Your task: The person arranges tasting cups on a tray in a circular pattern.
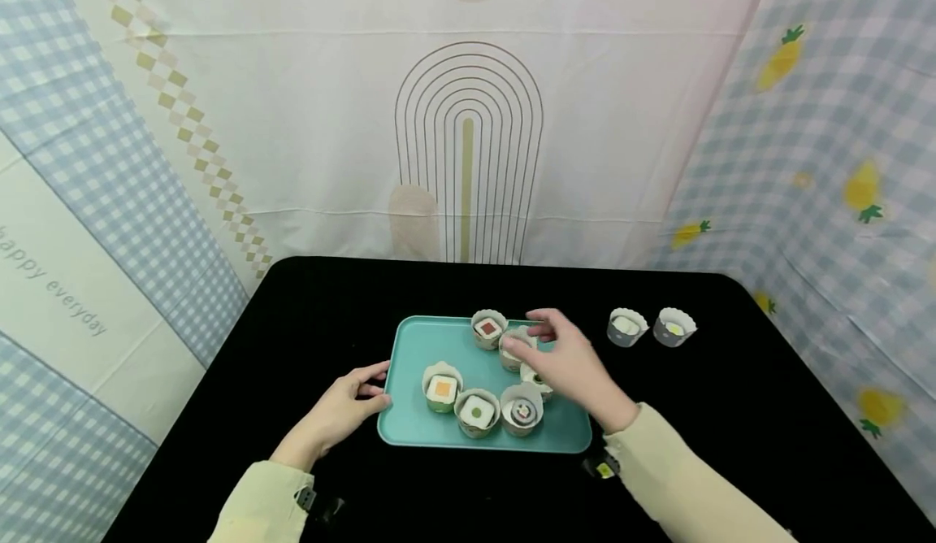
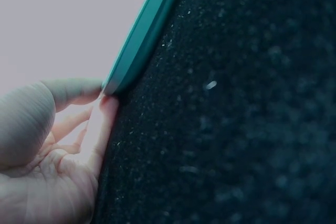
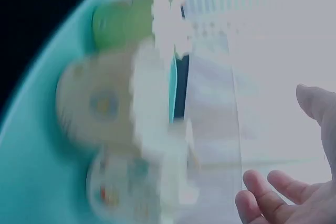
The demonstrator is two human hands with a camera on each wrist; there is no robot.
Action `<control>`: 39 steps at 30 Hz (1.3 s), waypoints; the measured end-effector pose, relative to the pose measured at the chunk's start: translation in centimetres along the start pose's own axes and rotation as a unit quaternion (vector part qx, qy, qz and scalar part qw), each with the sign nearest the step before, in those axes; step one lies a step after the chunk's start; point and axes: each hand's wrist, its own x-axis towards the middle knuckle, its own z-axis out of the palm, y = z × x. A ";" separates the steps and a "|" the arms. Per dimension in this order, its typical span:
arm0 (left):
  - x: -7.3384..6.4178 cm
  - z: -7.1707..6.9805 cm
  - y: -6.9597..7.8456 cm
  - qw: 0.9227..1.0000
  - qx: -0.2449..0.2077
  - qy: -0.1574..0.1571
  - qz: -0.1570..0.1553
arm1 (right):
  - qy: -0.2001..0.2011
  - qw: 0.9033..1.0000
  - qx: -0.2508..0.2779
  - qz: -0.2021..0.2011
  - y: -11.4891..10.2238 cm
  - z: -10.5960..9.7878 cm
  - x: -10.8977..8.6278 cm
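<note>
On the black table lies a turquoise tray (image 1: 409, 429) carrying several small sushi-like pieces in scalloped paper cups. My left hand (image 1: 336, 413) pinches the tray's left edge; the left wrist view has thumb and finger meeting at the tray rim (image 2: 139, 38). Over the tray's right half my right hand (image 1: 566, 360) hovers, fingers apart and holding nothing. It partly hides a pale cup (image 1: 514, 359) and another piece (image 1: 539, 380). Around them are cups with a red-brown square (image 1: 488, 329), an orange square (image 1: 442, 388), a green dot (image 1: 478, 413) and a grey swirl (image 1: 522, 411).
Two more filled paper cups, a white-topped one (image 1: 626, 327) and a yellow-dotted one (image 1: 674, 327), stand on the table (image 1: 731, 413) right of the tray. Printed curtains (image 1: 329, 120) hang behind and at both sides.
</note>
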 end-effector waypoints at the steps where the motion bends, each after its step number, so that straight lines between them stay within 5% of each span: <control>1: 0.0 0.0 0.0 1.000 -0.001 0.000 -0.001 | 0.007 1.000 0.003 0.004 0.5 -0.8 0.0; 9: 0.2 0.0 -0.2 1.000 0.000 -0.003 -0.002 | 0.049 0.998 -0.008 0.045 5.4 -5.4 -0.1; 17: 0.1 0.0 -0.2 1.000 -0.002 -0.004 -0.003 | 0.069 0.994 0.005 0.083 9.3 -7.7 -0.6; 25: 0.1 0.0 -0.2 1.000 -0.001 -0.003 -0.005 | 0.068 0.987 0.021 0.141 12.0 -8.4 0.1; 33: 0.1 0.1 -0.3 1.000 0.001 0.001 -0.006 | 0.132 0.978 0.036 0.159 13.4 -7.8 0.7; 39: 0.0 0.0 -0.3 1.000 -0.003 -0.001 -0.004 | 0.098 0.982 0.049 0.151 13.9 -7.5 1.2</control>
